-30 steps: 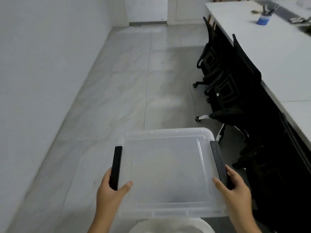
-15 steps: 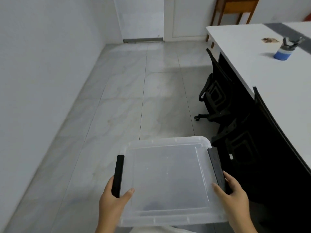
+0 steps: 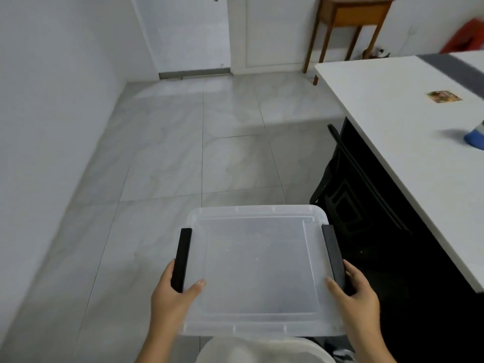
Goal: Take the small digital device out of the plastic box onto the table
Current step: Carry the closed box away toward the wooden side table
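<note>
Both hands, left hand (image 3: 171, 299) and right hand (image 3: 353, 297), clamp the lidded plastic box (image 3: 258, 268) at lower centre; keep it level toward the table (image 3: 398, 142) at right. Its contents seemingly stay hidden.

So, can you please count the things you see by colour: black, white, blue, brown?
Black: 3, the left latch, the right latch, the chair
White: 1, the table
Blue: 1, the cup
Brown: 1, the side table
Total: 6
</note>
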